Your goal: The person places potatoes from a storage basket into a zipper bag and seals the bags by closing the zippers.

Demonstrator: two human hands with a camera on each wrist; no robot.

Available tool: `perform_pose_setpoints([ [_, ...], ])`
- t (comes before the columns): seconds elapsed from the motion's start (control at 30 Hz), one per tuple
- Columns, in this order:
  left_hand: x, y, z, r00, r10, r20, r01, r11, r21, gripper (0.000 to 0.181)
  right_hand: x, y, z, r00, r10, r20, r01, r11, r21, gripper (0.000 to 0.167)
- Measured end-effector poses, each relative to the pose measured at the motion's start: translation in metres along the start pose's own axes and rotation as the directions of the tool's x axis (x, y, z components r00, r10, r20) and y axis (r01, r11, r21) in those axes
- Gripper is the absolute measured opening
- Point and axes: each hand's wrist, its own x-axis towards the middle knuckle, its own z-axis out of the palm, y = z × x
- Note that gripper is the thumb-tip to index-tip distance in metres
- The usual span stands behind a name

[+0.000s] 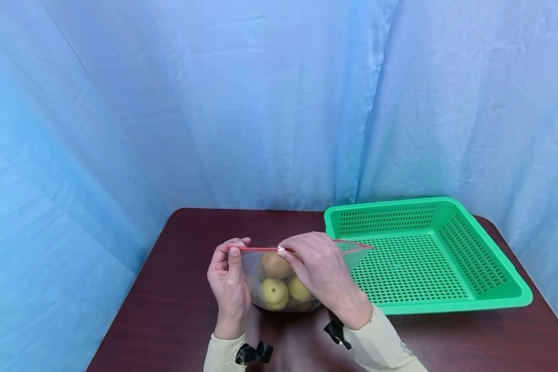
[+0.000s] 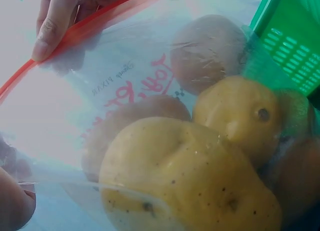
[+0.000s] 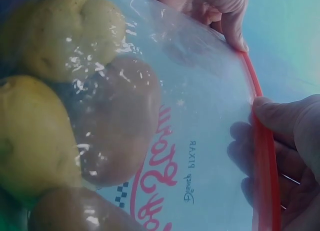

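Note:
A clear zip bag (image 1: 253, 266) with a red zip strip (image 1: 256, 249) stands on the table, full of fruit. Through its film show yellow fruits (image 1: 274, 293) with dark specks and duller, brownish round ones (image 1: 275, 265). My left hand (image 1: 231, 287) pinches the left end of the strip between thumb and fingers. At mid-strip my right hand (image 1: 324, 266) pinches the zip around a small white slider (image 1: 281, 249). Right of that hand the bag's mouth gapes. In the right wrist view, pink and dark printing (image 3: 159, 173) marks the bag.
A green perforated plastic basket (image 1: 451, 308) stands on the right of the dark red-brown table (image 1: 167, 289), just beside the bag. Blue cloth (image 1: 260, 103) hangs behind and at both sides. Black straps (image 1: 253, 353) circle both wrists.

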Motion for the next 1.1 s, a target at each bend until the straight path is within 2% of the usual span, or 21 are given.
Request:
perform_pose_setpoints([
  [0.2, 0.001, -0.001, -0.002, 1.0, 0.005, -0.016, -0.006, 1.0, -0.006, 0.015, -0.003, 0.002, -0.002, 1.0, 0.005, 0.001, -0.005, 1.0, -0.013, 0.009],
  [0.6, 0.001, -0.001, -0.001, 1.0, 0.003, -0.002, -0.003, 1.0, 0.011, 0.013, -0.01, 0.008, -0.006, 0.999, 0.009, -0.039, -0.011, 0.999, -0.038, 0.012],
  [1.1, 0.002, 0.0, -0.002, 1.0, -0.005, -0.017, 0.005, 1.0, -0.004, 0.014, -0.015, 0.008, -0.012, 0.999, 0.049, -0.022, -0.05, 0.998, -0.049, 0.012],
])
